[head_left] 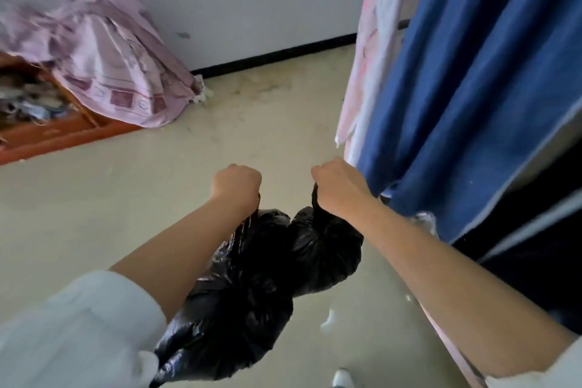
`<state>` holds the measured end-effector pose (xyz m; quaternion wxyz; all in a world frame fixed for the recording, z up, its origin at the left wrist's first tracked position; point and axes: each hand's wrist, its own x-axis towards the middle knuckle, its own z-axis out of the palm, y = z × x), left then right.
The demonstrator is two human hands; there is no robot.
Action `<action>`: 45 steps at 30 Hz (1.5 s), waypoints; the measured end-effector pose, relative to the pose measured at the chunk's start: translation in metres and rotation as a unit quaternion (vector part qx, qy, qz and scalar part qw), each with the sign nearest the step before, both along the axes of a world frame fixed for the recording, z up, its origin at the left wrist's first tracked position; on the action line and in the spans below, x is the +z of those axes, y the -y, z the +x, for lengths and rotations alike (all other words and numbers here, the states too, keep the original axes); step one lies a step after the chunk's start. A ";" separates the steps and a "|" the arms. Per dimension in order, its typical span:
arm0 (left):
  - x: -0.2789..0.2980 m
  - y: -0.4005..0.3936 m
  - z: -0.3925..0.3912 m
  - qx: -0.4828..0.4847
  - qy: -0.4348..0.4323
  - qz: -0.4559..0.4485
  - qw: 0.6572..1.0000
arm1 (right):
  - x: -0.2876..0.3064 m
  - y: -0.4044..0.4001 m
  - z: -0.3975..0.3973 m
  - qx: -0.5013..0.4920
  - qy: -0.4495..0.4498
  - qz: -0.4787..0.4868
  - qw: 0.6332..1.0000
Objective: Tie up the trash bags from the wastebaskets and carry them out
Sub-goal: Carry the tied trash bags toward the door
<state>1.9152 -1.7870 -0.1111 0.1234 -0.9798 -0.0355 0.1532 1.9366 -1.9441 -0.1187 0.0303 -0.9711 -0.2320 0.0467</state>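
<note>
Head view shows both of your hands clenched into fists, each gripping the gathered neck of a black trash bag. Your left hand [236,185] holds the larger bag [230,299], which hangs below your left forearm; your right hand [338,187] holds the smaller bag [327,249], hanging just under that fist. The two bags touch between your arms, clear of the floor.

Risks from here: the thin plastic of the larger bag looks stretched near your left fist, so a heavy swing could tear the neck or let it slip through your grip. Whether either neck is properly knotted is hidden by your fists; if not, contents may spill as you walk. The blue curtain [478,88] hangs right beside your right hand and could snag the smaller bag.

Ahead of your hands the pale floor [189,167] looks stained and dusty. Far to the left, pink bedding [119,72] drapes over a red-brown wooden frame [47,138].
</note>
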 end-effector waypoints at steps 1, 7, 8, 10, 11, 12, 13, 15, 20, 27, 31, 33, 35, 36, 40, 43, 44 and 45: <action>0.005 -0.006 0.015 0.009 -0.004 0.007 1.000 | 0.007 -0.007 0.020 0.023 0.012 -0.002 1.000; 0.028 -0.058 0.131 0.059 -0.002 0.020 0.998 | 0.039 -0.070 0.173 0.124 0.061 -0.003 0.990; 0.029 -0.067 0.155 0.061 0.007 0.017 0.998 | 0.044 -0.080 0.202 0.130 0.069 -0.010 0.989; 0.031 -0.085 0.209 0.066 0.027 0.010 0.997 | 0.051 -0.097 0.259 0.133 0.079 -0.033 0.987; 0.033 -0.095 0.239 0.066 0.036 0.003 0.997 | 0.054 -0.103 0.288 0.130 0.080 -0.050 0.987; 0.035 -0.103 0.270 0.065 0.039 -0.008 0.997 | 0.056 -0.110 0.317 0.123 0.073 -0.068 0.987; 0.038 -0.110 0.300 0.062 0.043 -0.019 0.997 | 0.058 -0.117 0.349 0.115 0.060 -0.082 0.988; 0.044 -0.122 0.365 0.041 0.053 -0.026 0.997 | 0.060 -0.131 0.417 0.088 0.040 -0.088 0.991; 0.049 -0.141 0.534 0.036 0.075 -0.077 0.994 | 0.062 -0.153 0.575 0.043 0.035 -0.058 0.997; 0.041 -0.158 0.790 0.051 0.083 -0.113 0.989 | 0.049 -0.176 0.819 0.008 0.028 -0.035 0.999; 0.048 -0.171 0.927 0.054 0.066 -0.115 0.990 | 0.046 -0.181 0.954 0.014 0.033 -0.037 0.999; 0.051 -0.173 0.988 0.055 0.057 -0.115 0.990 | 0.048 -0.179 1.012 0.006 0.034 -0.033 0.999; 0.053 -0.171 1.048 0.047 0.050 -0.111 0.992 | 0.051 -0.174 1.072 -0.010 0.032 -0.024 0.999; 0.053 -0.169 1.078 0.040 0.049 -0.107 0.992 | 0.053 -0.171 1.102 -0.018 0.035 -0.023 0.999; 0.056 -0.154 1.218 -0.028 0.049 -0.094 0.994 | 0.053 -0.144 1.235 -0.054 0.056 -0.019 0.997; 0.058 -0.135 1.322 -0.078 0.044 -0.086 0.992 | 0.047 -0.115 1.332 -0.080 0.037 -0.034 0.996; 0.058 -0.127 1.356 -0.094 0.039 -0.082 0.991 | 0.044 -0.106 1.362 -0.088 0.024 -0.041 0.995; 0.058 -0.118 1.390 -0.108 0.030 -0.078 0.991 | 0.041 -0.098 1.391 -0.099 0.009 -0.046 0.994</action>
